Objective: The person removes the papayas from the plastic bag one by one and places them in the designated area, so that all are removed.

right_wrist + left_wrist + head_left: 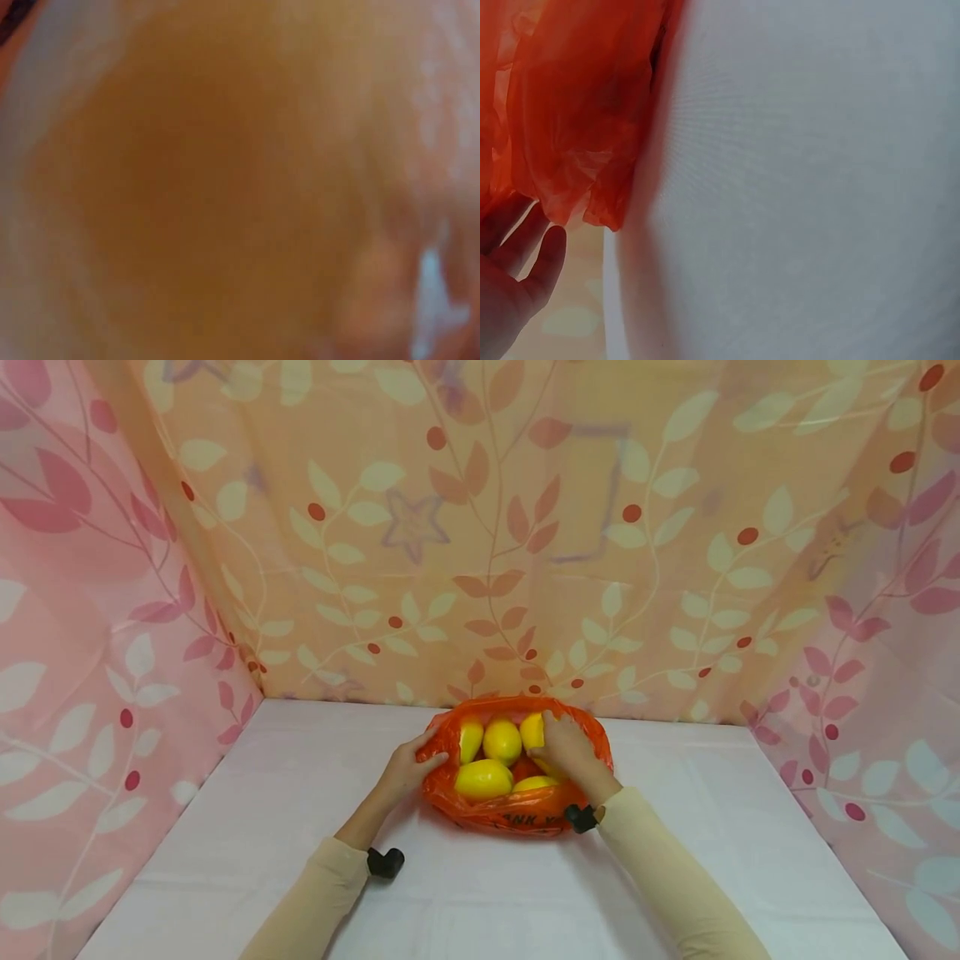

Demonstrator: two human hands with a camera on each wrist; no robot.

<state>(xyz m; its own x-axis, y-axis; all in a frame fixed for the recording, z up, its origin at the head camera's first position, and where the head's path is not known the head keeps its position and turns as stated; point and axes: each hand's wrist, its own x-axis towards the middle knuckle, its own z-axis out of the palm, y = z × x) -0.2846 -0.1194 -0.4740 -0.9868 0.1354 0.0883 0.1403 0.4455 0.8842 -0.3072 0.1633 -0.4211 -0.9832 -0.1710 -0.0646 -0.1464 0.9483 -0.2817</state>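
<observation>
An orange-red plastic bag (pixel 480 814) with dark print sits wide-mouthed at the back of the table. Inside lie several yellow lemons (pixel 483 780), smooth and shiny, with something red (pixel 527 768) among them. My left hand (pixel 405 770) touches the bag's left side; in the left wrist view its fingers (pixel 546 262) reach up against the plastic, thumb apart. My right hand (pixel 567 747) reaches into the bag's right part and grips a yellow lemon (pixel 532 732), its fingertips partly hidden. The right wrist view is a close yellowish-brown blur.
A white cloth covers the table (pixel 247 827). Floral curtains (pixel 487 527) hang behind it and at both sides, the back one meeting the table just beyond the bag. Small black devices (pixel 386 862) are worn on both wrists.
</observation>
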